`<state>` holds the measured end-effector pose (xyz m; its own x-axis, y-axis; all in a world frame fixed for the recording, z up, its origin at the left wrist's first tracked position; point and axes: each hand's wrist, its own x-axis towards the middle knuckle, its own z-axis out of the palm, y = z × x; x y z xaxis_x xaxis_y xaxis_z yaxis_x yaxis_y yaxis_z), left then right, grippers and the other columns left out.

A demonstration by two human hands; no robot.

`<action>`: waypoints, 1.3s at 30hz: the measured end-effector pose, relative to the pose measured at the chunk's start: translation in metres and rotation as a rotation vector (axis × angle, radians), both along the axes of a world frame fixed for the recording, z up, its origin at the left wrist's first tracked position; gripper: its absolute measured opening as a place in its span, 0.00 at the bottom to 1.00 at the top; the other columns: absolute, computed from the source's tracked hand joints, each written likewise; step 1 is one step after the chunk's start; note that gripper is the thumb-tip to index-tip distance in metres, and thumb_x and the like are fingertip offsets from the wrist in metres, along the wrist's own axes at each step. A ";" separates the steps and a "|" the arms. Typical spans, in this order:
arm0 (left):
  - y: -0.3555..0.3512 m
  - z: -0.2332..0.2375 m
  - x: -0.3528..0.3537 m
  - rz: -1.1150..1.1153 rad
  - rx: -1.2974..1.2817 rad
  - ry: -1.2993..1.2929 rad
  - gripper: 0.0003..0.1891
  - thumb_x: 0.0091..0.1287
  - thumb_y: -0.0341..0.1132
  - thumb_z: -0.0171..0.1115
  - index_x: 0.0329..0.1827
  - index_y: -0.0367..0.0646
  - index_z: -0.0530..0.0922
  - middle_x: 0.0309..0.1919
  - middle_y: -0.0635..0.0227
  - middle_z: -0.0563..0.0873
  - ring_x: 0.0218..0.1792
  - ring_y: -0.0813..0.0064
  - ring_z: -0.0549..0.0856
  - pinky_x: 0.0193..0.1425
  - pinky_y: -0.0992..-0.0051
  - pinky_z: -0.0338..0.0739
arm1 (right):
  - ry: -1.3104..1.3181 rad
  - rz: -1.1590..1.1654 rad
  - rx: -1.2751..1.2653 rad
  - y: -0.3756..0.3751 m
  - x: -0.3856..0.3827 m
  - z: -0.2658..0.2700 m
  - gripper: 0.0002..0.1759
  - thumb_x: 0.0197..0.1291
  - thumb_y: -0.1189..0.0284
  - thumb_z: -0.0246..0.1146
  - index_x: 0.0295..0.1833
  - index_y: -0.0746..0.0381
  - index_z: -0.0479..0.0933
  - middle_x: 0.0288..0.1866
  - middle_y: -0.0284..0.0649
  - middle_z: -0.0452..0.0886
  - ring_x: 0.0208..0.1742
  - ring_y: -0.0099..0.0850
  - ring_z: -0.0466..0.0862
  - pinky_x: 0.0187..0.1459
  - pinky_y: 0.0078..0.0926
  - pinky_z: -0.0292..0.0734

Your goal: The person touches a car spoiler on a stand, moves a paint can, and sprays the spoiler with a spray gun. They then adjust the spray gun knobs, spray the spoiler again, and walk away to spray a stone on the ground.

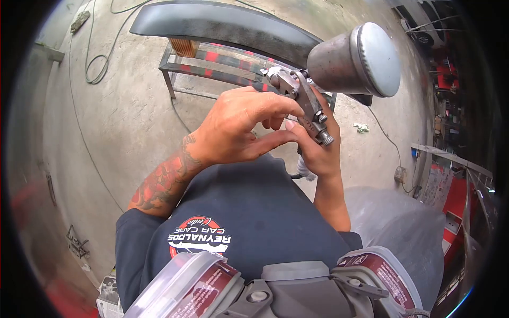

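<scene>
Spray gun (301, 98) lies clamped in the right hand's (319, 158) wrapped fingers, its cup (336, 62) beyond them, probably gripped there for steadiness while leaving the near knobs (324, 137) exposed beside the left hand (230, 123), whose thumb and curled index finger stand apart.

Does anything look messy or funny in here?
A little! A small crumpled scrap lies on the floor beyond the right hand, maybe dropped litter. The spray gun's cup leans over sideways, which looks funny, but I see no spill around it.
</scene>
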<state>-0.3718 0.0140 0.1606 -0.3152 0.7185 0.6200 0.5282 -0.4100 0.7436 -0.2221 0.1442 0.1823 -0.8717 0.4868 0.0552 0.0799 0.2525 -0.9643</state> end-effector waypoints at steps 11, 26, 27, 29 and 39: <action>0.008 0.009 -0.005 -0.030 -0.134 0.085 0.17 0.53 0.26 0.77 0.46 0.43 0.84 0.29 0.72 0.86 0.29 0.73 0.85 0.35 0.72 0.75 | -0.067 0.071 0.046 -0.004 -0.002 -0.018 0.43 0.49 0.87 0.64 0.75 0.61 0.65 0.64 0.53 0.79 0.63 0.50 0.81 0.61 0.37 0.75; 0.018 0.015 0.001 -0.068 -0.205 0.117 0.12 0.54 0.22 0.75 0.40 0.38 0.82 0.33 0.66 0.88 0.33 0.73 0.88 0.38 0.74 0.82 | 0.032 0.130 0.195 0.011 0.007 -0.019 0.44 0.49 0.87 0.65 0.75 0.62 0.64 0.64 0.56 0.77 0.61 0.54 0.80 0.59 0.43 0.77; 0.020 0.015 0.002 -0.071 -0.208 0.126 0.12 0.54 0.22 0.75 0.40 0.38 0.82 0.33 0.66 0.88 0.33 0.73 0.88 0.38 0.74 0.82 | 0.035 0.129 0.205 0.012 0.009 -0.019 0.44 0.49 0.87 0.66 0.76 0.62 0.64 0.64 0.56 0.77 0.61 0.54 0.80 0.58 0.43 0.77; 0.022 0.015 0.004 -0.073 -0.217 0.133 0.12 0.54 0.22 0.75 0.40 0.38 0.82 0.33 0.66 0.88 0.33 0.73 0.88 0.38 0.74 0.82 | 0.041 0.128 0.227 0.015 0.013 -0.020 0.45 0.48 0.87 0.66 0.76 0.61 0.63 0.63 0.55 0.77 0.61 0.54 0.79 0.58 0.43 0.77; 0.036 0.016 0.018 -0.104 -0.224 0.182 0.17 0.55 0.22 0.75 0.47 0.37 0.81 0.38 0.64 0.89 0.34 0.74 0.89 0.38 0.75 0.82 | 0.020 0.095 0.187 0.025 0.029 -0.022 0.45 0.48 0.88 0.63 0.76 0.58 0.65 0.63 0.51 0.79 0.61 0.49 0.82 0.59 0.39 0.77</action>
<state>-0.3540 0.0501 0.1762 -0.1307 0.8665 0.4818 0.6248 -0.3053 0.7186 -0.1926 0.1692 0.1605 -0.9110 0.3823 0.1545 0.0289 0.4330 -0.9010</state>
